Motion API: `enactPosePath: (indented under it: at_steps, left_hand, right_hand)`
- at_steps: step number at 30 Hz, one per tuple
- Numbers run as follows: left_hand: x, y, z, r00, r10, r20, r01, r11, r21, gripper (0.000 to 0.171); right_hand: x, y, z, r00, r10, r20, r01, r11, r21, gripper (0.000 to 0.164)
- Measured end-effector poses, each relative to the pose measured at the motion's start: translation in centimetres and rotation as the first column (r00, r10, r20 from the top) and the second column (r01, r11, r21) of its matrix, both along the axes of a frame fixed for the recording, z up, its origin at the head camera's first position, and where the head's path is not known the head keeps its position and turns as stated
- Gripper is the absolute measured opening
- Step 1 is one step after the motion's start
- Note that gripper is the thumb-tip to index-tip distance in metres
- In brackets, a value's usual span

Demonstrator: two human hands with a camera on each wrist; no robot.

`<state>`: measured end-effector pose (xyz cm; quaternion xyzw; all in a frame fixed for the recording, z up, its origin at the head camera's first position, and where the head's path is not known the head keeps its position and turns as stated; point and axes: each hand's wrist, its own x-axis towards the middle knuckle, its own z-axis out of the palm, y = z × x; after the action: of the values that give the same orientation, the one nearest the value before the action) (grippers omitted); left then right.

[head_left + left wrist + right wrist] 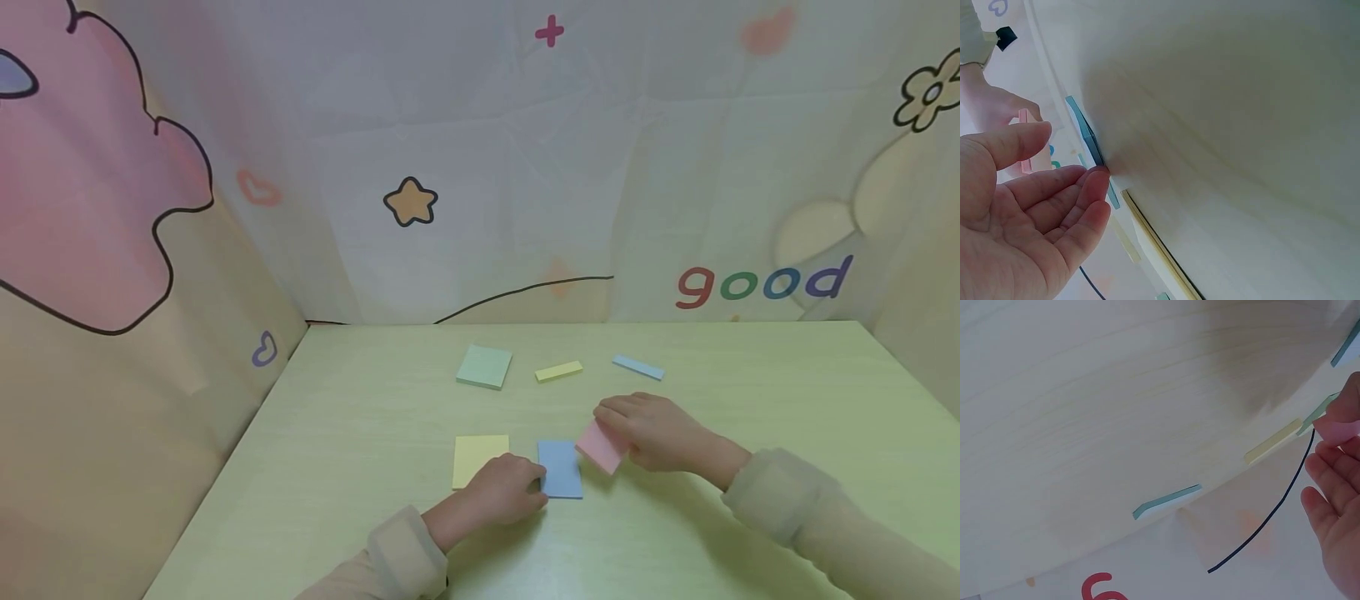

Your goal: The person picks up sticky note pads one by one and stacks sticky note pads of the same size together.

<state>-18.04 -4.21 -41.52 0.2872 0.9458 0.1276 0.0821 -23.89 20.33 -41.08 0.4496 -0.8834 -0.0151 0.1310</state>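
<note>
Plainly, the right-hand grip point(660, 433) pinches the pink pad point(602, 447) between thumb and fingers, holding it above the bench point(337, 417), just to the right of the blue pad point(560, 469). It takes the pad by its far right part, so the near left portion sticks out bare and tilted; this hold probably keeps the fingers out from under that portion.

Meanwhile the left-hand grip point(504, 490) clasps nothing: its fingers bend loosely, with the thumb well away from them. The fingertips reach the left edge of the blue pad, perhaps to steady so light a thing, which could slide if nudged; how hard they press, I cannot tell.

To the left, the yellow pad point(474, 456) lies flat, partly hidden by that same grip. On the far side, the green pad point(484, 367), yellow strip point(558, 372) and blue strip point(638, 367) form a loose row, left to right, a spacing that should let each be lifted without brushing its neighbour.
</note>
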Motion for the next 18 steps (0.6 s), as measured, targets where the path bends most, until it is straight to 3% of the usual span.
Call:
enactPosePath:
  at_steps: [7,14,18]
  left_hand:
    - [0.1,0.1,0.2,1.000,0.003,0.005,-0.003,1.000,-0.004,0.016]
    - [0.1,0.1,0.3,1.000,0.008,0.025,-0.008,1.000,0.006,0.019]
    - [0.0,0.1,0.3,1.000,0.007,0.020,-0.007,1.000,-0.002,0.019]
  right_hand:
    - [-0.1,-0.6,0.0,1.000,0.000,0.016,0.000,1.000,0.025,0.045]
    - [-0.2,-1.3,-0.3,0.999,0.043,-0.019,-0.043,0.999,0.009,0.041]
    - [-0.3,-1.7,-0.6,0.999,0.049,0.014,-0.050,0.999,0.013,0.040]
